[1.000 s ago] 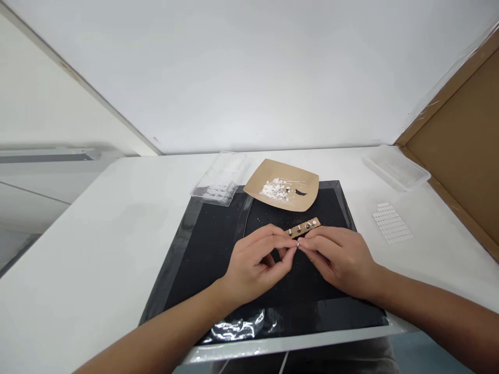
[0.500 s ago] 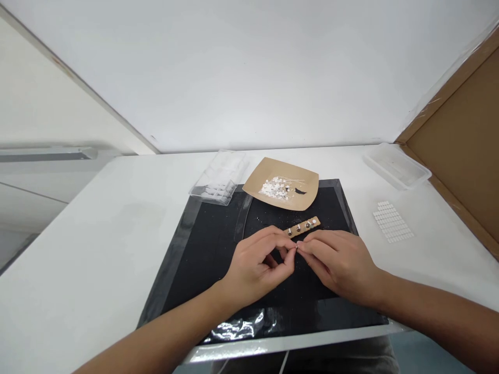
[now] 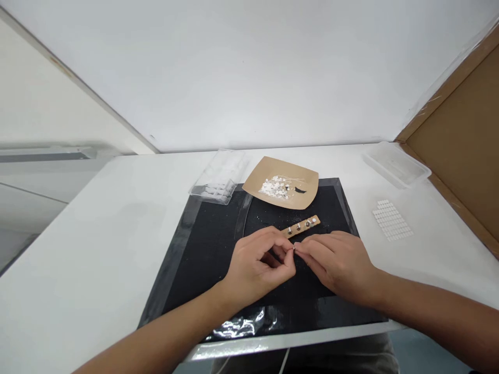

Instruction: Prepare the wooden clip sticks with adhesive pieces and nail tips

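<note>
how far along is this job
Done, it seems: at least three metal parts sit on the strip. In hand: a tiny piece pinched between the left hand and right hand. Probably left: the white pads lying in rows at right. The total needed isn't shown.

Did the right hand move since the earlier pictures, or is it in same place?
Yes, slightly. Judged against the brown strip on the black mat, the right hand is nearer the person, its fingertips a little further left.
</note>
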Demonstrator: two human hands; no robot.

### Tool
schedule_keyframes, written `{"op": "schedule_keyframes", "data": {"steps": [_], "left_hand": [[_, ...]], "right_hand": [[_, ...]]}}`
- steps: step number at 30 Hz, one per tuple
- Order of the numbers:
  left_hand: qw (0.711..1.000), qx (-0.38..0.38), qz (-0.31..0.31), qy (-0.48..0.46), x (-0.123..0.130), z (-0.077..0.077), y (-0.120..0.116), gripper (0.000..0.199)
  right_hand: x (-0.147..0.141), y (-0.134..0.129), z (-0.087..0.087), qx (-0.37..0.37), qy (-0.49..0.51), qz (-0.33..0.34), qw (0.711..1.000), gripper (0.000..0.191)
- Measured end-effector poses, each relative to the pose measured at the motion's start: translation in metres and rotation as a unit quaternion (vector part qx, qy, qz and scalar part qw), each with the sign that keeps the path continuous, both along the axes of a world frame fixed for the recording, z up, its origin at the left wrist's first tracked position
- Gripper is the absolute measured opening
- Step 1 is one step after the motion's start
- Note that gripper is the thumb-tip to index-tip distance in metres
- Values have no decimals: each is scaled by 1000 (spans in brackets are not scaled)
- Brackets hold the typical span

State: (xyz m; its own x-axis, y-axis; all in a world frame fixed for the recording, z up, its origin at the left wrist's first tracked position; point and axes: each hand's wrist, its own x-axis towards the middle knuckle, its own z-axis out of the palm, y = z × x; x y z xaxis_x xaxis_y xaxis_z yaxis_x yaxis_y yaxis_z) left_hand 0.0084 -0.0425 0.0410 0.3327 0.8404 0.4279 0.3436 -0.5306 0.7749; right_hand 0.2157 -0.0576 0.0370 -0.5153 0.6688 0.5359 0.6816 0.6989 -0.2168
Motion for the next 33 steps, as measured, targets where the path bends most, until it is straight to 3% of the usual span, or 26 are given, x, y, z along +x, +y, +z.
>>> {"op": "schedule_keyframes", "data": {"steps": [17, 33], "left_hand": [[990, -125, -40, -45, -4, -2, 5, 4], [934, -285, -139, -165, -12, -5, 12, 15]], "right_hand": [[2, 1, 0, -67, 55, 19, 996, 14], [6, 9, -5, -96, 124, 53, 986, 10]]}}
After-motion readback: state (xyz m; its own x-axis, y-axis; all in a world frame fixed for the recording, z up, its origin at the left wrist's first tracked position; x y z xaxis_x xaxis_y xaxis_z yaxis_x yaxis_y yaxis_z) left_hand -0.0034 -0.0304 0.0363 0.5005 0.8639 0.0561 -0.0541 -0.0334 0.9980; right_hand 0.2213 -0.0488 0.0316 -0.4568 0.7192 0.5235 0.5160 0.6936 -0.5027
